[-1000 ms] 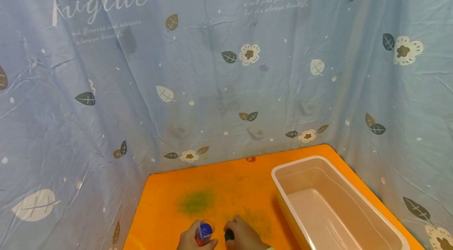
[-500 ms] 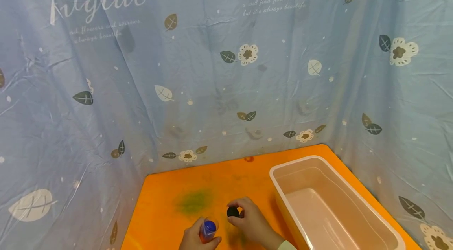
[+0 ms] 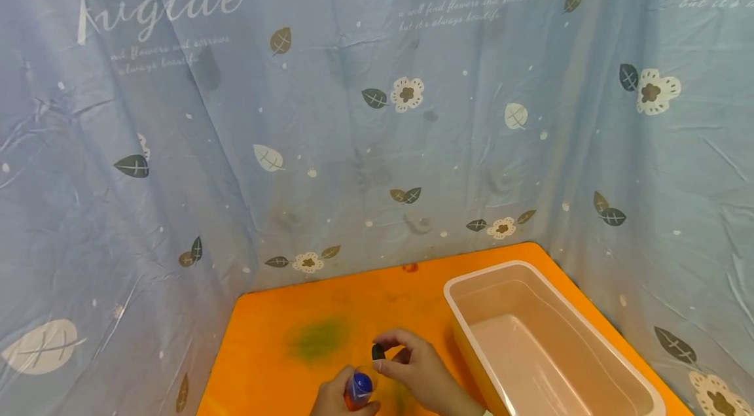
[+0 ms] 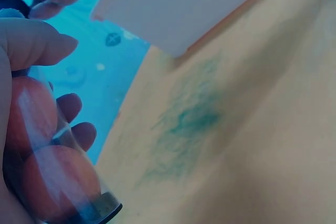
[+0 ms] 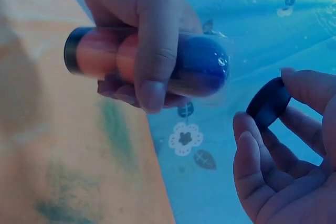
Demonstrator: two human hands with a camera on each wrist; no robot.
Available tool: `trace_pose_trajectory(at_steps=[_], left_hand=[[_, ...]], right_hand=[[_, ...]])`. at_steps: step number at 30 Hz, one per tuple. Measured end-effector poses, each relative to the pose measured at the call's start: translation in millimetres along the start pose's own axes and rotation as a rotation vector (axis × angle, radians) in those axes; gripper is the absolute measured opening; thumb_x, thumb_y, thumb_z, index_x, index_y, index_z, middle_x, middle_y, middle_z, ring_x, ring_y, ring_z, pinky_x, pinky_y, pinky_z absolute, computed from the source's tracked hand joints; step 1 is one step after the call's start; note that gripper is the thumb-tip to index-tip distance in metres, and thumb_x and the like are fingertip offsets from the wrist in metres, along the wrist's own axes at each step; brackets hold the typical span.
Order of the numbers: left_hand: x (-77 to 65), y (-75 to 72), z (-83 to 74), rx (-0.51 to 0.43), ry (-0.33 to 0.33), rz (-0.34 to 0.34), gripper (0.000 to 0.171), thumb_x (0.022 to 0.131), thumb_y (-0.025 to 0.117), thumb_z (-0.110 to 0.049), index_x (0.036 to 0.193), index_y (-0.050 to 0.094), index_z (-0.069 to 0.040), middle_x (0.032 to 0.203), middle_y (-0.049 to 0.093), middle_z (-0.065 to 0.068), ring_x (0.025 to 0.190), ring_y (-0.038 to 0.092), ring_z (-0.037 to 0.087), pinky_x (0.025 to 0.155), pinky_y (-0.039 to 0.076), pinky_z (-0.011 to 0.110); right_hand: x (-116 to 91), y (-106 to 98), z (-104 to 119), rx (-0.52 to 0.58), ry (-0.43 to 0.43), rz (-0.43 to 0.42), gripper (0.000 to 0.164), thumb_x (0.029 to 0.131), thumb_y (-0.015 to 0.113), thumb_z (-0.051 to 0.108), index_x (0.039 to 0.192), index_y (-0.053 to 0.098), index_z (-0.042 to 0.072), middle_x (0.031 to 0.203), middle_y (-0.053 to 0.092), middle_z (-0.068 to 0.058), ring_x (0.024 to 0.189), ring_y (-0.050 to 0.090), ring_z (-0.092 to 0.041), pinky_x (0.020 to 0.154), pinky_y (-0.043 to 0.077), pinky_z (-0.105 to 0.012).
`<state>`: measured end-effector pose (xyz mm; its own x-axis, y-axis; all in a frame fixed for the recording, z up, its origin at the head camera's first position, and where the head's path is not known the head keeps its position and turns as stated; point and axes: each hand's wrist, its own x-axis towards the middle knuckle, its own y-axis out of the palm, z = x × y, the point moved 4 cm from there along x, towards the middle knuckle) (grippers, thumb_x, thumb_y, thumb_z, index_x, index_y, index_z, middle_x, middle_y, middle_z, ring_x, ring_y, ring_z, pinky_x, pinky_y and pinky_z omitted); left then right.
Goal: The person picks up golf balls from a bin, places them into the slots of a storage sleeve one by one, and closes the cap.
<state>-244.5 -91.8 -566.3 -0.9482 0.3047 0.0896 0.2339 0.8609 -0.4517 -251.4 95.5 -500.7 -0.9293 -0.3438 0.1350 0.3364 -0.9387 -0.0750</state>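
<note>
My left hand [image 3: 332, 399] grips a clear plastic tube [image 3: 369, 396] round its middle. Inside sit a blue ball [image 5: 202, 65] near the uncovered end and two orange-red balls [image 4: 60, 182] behind it. A black cap [image 5: 71, 51] closes the far end. Between thumb and fingertips, my right hand [image 3: 427, 373] pinches a loose black round lid [image 5: 269, 103], held on edge. In the right wrist view a gap separates that lid from the tube's end by the blue ball. Only part of the lid shows in the left wrist view, behind the left thumb.
A pale, deep plastic bin [image 3: 512, 331] stands to the right on the orange table [image 3: 265, 318]. Green smudges [image 3: 318, 339] mark the tabletop. A blue curtain [image 3: 330, 141] printed with leaves and flowers encloses the back and both sides.
My right hand has risen from low beside the tube with the black lid, then turned the lid on edge and brought it left. The left hand with the tube has shifted slightly right.
</note>
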Motion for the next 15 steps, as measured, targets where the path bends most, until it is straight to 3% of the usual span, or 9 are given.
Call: trace_pose_trajectory(at_steps=[4,8,15], left_hand=[[1.2,2.6,-2.2,-0.022,0.040,0.016,0.034,0.078,0.080,-0.034,0.097,0.057,-0.018,0.077,0.065,-0.005,0.063,0.062,0.010,0.055,0.048,0.027],[1.4,3.2,-5.4,-0.027,0.032,0.024,0.034,0.079,0.079,-0.035,0.096,0.055,-0.017,0.075,0.065,-0.005,0.061,0.062,0.011,0.054,0.048,0.027],[-3.5,3.7,-10.6,-0.099,-0.149,0.063,0.037,0.078,0.080,-0.036,0.104,0.059,-0.020,0.090,0.063,-0.001,0.078,0.060,0.018,0.066,0.048,0.029]], right_hand=[[-1,2,-2,0.035,0.053,0.040,0.022,0.091,0.068,0.023,0.113,0.066,0.019,0.108,0.061,-0.008,0.077,0.060,-0.026,0.072,0.051,-0.034],[-2,3,-5,0.047,0.109,0.072,0.021,0.090,0.069,0.025,0.110,0.068,0.019,0.107,0.063,-0.006,0.077,0.058,-0.028,0.070,0.050,-0.036],[-4,6,-3,0.042,0.146,0.109,0.028,0.086,0.073,0.030,0.109,0.068,0.015,0.104,0.062,-0.005,0.078,0.058,-0.027,0.067,0.051,-0.032]])
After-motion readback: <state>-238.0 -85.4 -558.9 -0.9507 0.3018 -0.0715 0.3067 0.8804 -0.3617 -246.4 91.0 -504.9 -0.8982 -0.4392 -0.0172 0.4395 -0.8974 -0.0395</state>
